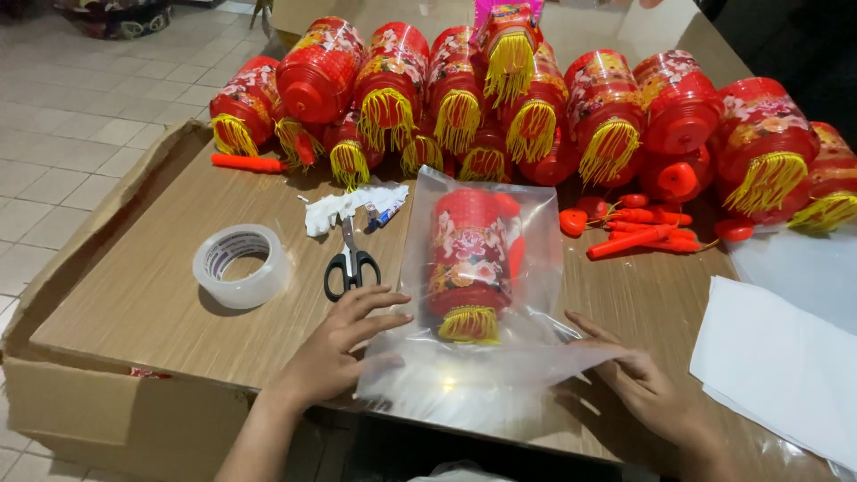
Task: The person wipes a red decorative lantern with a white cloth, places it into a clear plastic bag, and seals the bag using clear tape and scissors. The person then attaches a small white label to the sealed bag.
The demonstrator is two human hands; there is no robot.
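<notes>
Both hands press flat on a clear plastic bag [486, 295] lying on the wooden counter [134, 295]: the left hand [344, 344] rests palm down with fingers spread on the bag's lower left corner, while the right hand [638, 379] lies on the lower right edge, fingers stretched along the loose plastic. Neither hand is clenched; both simply hold the film down.

Inside the bag sits a red lantern [469, 259] with a floral band and a yellow tassel fringe at its near end, lying along the bag's middle, between the two hands.

Black-handled scissors [351, 263] lie just left of the bag, a roll of clear tape [241, 265] farther left, and a crumpled white tissue [344, 205] with a marker pen [386, 214] beside it just behind the scissors. Across the far side of the counter, a heap of matching red lanterns [536, 107] with yellow fringes is piled in a row. Loose red plastic handles [638, 228] lie to the right of the bag, and a single one [248, 163] at far left. A stack of white sheets [777, 357] covers the right end. An open cardboard box [80, 393] stands against the counter's left side on a pale tiled floor [71, 116].
</notes>
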